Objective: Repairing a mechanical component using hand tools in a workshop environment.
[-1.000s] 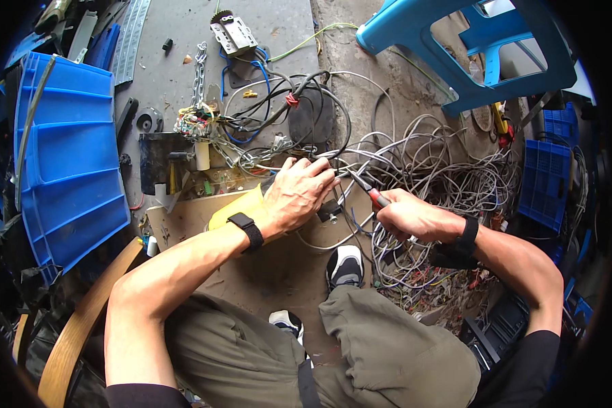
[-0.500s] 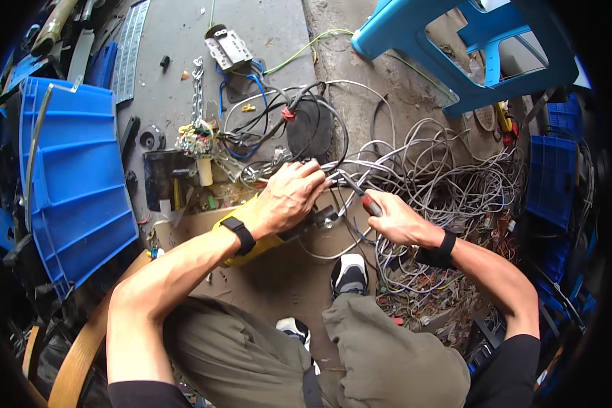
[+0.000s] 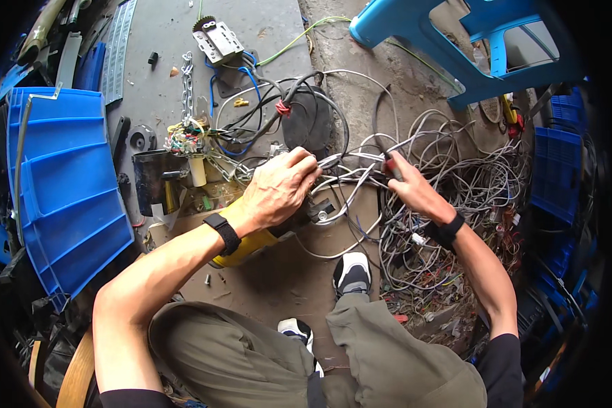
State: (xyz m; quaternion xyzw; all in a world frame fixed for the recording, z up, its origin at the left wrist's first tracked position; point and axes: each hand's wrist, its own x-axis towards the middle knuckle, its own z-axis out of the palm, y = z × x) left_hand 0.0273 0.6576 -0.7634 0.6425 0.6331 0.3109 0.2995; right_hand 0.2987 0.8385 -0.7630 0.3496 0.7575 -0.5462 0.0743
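My left hand (image 3: 282,183) is closed around a bundle of grey and white cables (image 3: 347,175), which runs out to the right from its fingertips. Farther right, my right hand (image 3: 417,192) grips a hand tool with a red and grey handle (image 3: 390,167). The tool's working end is hard to make out among the cables. Under my left hand sits a yellow object (image 3: 246,253), partly hidden, and beside it a dark metal part with a bolt (image 3: 322,213). Black cables tied with a red band (image 3: 283,107) loop just beyond.
A large tangle of cables (image 3: 455,163) spreads over the ground at right, under a blue plastic stool (image 3: 415,30). Blue crates (image 3: 68,183) stand at left. A metal chain (image 3: 188,85), a white slotted device (image 3: 219,42) and a round black plate (image 3: 299,126) lie ahead.
My right hand has moved away from my left, outward and slightly to the right, with the tool still in it. The left hand keeps hold of the cables.
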